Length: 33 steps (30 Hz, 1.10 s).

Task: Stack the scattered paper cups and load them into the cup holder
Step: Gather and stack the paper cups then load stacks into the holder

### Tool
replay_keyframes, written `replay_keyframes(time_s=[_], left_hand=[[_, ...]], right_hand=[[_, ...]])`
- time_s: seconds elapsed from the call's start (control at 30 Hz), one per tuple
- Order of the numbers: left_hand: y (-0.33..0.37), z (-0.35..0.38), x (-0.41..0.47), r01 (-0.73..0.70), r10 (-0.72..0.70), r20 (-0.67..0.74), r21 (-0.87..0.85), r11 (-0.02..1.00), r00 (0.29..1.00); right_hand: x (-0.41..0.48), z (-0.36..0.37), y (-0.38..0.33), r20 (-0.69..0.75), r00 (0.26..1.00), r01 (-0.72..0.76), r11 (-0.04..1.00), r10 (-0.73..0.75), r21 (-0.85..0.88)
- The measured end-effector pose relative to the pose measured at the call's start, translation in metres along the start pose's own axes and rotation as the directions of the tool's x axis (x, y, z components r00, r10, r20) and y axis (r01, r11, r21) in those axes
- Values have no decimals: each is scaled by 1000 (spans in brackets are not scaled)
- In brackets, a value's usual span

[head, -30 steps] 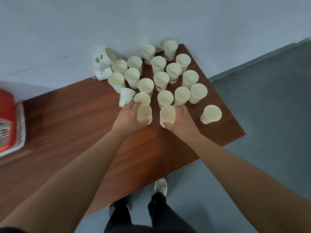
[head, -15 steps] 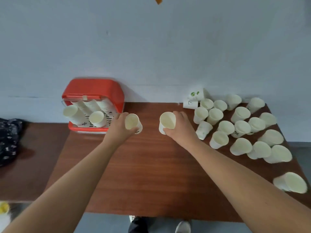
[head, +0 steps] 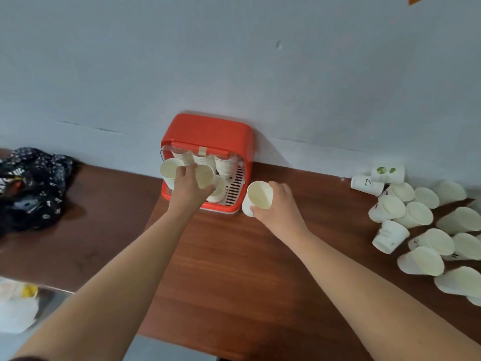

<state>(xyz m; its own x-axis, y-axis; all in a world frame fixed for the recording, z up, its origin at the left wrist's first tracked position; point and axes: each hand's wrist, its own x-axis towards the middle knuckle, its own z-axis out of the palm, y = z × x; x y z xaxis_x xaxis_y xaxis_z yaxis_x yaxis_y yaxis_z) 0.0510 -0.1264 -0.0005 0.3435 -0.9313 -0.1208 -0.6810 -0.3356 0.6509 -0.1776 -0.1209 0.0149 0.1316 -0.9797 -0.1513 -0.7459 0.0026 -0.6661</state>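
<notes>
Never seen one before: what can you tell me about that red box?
The cup holder is a boxy orange-red case, seemingly plastic, with rounded corners and a white slatted floor. It stands on the brown table against the wall, front open. Inside lean stacks of paper cups. The left hand reaches in with a cup.

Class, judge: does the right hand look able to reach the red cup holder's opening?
Probably yes: the right hand, gripping a cup, sits just beside the cup holder, but the left hand crowds the opening.
</notes>
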Motion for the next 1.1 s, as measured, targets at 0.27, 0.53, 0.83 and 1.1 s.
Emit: replay_keyframes(time_s=[0.27,0.53,0.83,1.1], left_hand=[[-34,31,42,-125,91,226,140,982,970],[-61,35,56,-113,106,389,-6,994,915],[-81,29,53,201,36,428,-497,844,903],[-88,32,51,167,67,379,-552,817,923]], right_hand=[[30,23,-10,-28,999,-45,999,45,3],[62,54,-40,-82,997,17,982,-1,187],[75,92,-55,-54,986,157,988,-157,2],[91,108,-57,23,972,230,932,-233,-280]])
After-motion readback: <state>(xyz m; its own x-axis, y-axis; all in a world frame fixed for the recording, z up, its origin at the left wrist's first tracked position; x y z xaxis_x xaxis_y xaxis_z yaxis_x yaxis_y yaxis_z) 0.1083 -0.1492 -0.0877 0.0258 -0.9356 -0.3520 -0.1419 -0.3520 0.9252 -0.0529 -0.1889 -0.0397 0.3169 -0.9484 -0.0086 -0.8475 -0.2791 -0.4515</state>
